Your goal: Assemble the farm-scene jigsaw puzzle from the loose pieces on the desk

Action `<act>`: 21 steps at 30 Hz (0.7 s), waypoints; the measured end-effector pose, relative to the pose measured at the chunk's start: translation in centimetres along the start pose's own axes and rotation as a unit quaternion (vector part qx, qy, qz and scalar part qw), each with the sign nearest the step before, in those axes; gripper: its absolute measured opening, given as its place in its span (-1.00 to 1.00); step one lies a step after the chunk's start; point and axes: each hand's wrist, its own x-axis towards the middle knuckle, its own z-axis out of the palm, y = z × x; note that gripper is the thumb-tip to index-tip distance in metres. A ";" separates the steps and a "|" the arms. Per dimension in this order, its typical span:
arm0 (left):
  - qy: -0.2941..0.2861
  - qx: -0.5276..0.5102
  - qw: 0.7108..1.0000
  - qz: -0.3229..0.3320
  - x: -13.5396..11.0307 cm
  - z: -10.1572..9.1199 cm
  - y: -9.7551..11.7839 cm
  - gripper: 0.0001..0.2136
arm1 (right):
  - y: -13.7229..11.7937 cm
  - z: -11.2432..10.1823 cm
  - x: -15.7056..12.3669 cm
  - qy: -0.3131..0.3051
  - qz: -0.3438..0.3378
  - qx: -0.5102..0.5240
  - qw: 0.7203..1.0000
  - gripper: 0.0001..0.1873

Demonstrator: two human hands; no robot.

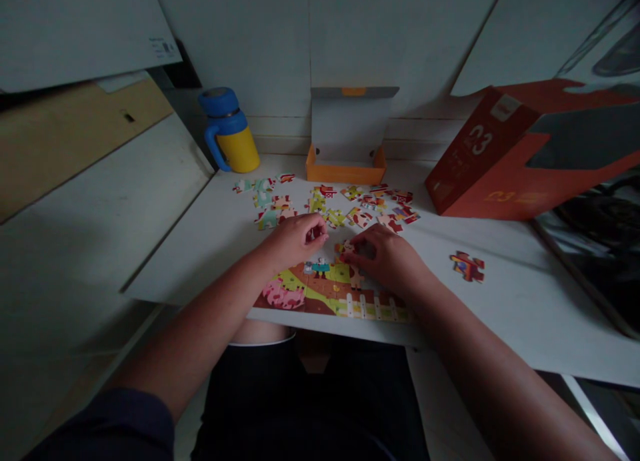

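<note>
A partly joined colourful jigsaw (pixel 330 293) lies at the near edge of the white table (pixel 525 314). My left hand (pixel 295 239) hovers just above its upper edge with the fingers curled in a pinch; what they hold is too small to make out. My right hand (pixel 383 255) rests on the jigsaw's upper right part, fingers bent and pressing a puzzle piece (pixel 345 249) at the assembled edge. Several loose pieces (pixel 330 204) are scattered just beyond both hands.
A lone piece (pixel 467 266) lies to the right. An open orange box (pixel 346 164) stands at the back, a blue and yellow mug (pixel 229 133) at its left, a large red carton (pixel 500 161) at the right. Dark objects (pixel 595 247) sit on the far right.
</note>
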 end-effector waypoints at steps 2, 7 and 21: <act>0.006 0.007 1.000 0.001 0.1 0.0 0.0 -0.97 | -0.1 0.0 0.0 -0.007 0.006 -0.006 1.000 -0.76; 0.022 0.008 1.000 0.002 0.1 -0.1 0.0 -0.97 | -0.5 -0.2 -0.1 -0.018 0.002 -0.011 1.000 -0.78; 0.167 -0.012 0.982 -0.088 0.4 -1.4 -1.1 -0.98 | 0.0 -0.7 -0.5 0.035 0.035 -0.048 0.998 -0.80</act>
